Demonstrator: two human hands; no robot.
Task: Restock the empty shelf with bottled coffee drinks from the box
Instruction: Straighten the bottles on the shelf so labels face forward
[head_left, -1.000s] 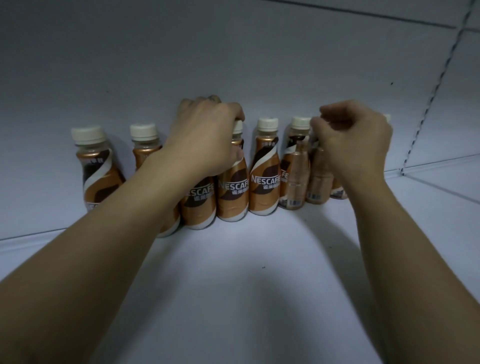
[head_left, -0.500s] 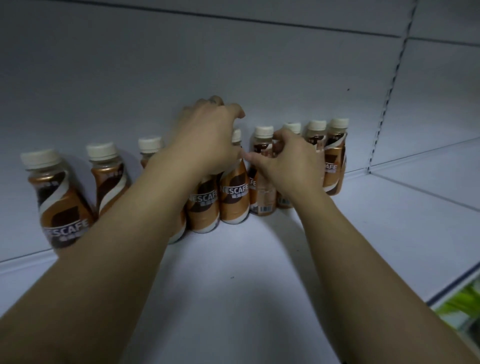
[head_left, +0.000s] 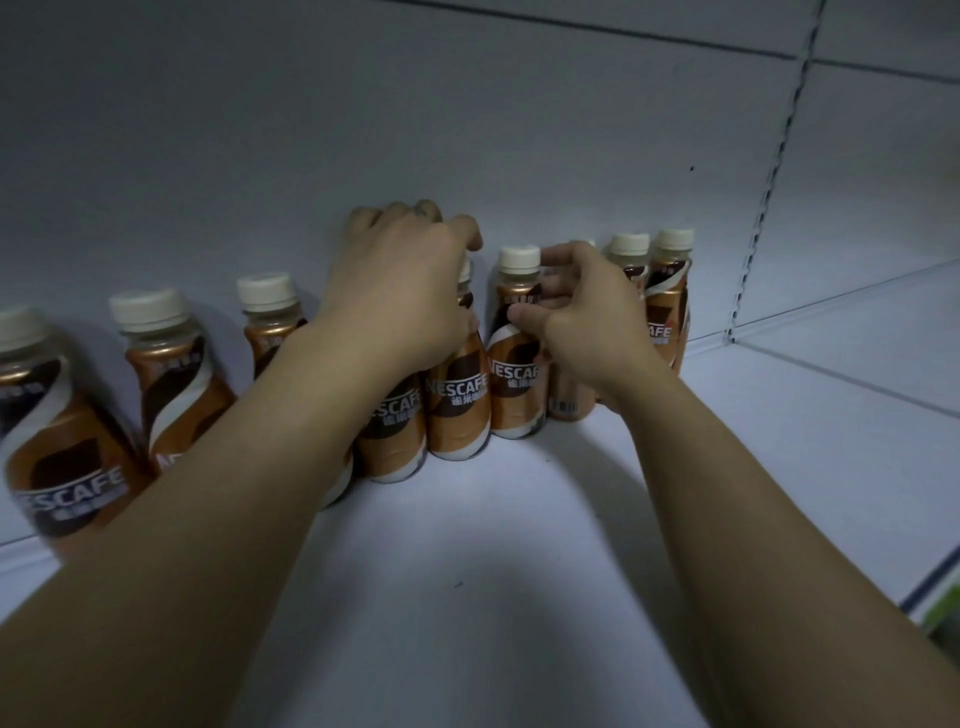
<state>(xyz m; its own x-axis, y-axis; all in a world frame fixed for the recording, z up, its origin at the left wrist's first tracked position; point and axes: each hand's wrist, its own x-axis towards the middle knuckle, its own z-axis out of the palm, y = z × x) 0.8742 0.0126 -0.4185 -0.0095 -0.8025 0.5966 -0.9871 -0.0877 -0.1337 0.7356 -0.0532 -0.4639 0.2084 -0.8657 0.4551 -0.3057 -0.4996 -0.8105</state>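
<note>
Several brown Nescafe coffee bottles with cream caps stand in a row against the back wall of the white shelf (head_left: 467, 597). My left hand (head_left: 400, 291) is closed over the tops of the middle bottles, one of which (head_left: 457, 415) shows below it. My right hand (head_left: 582, 322) grips the neck of the bottle next to it (head_left: 514, 384), thumb on its front, and covers another bottle behind. Two bottles (head_left: 670, 301) stand at the row's right end, and three more (head_left: 176, 384) stand to the left. The box is not in view.
A slotted upright rail (head_left: 769, 171) divides the back wall on the right, with another shelf bay beyond it. The shelf's front edge and something green (head_left: 940, 618) show at the lower right. Bare shelf surface lies in front of the row.
My right hand has slid left from the right-end bottles onto the bottle beside my left hand. The view has shifted right, showing more bottles at the left. My left hand stayed put.
</note>
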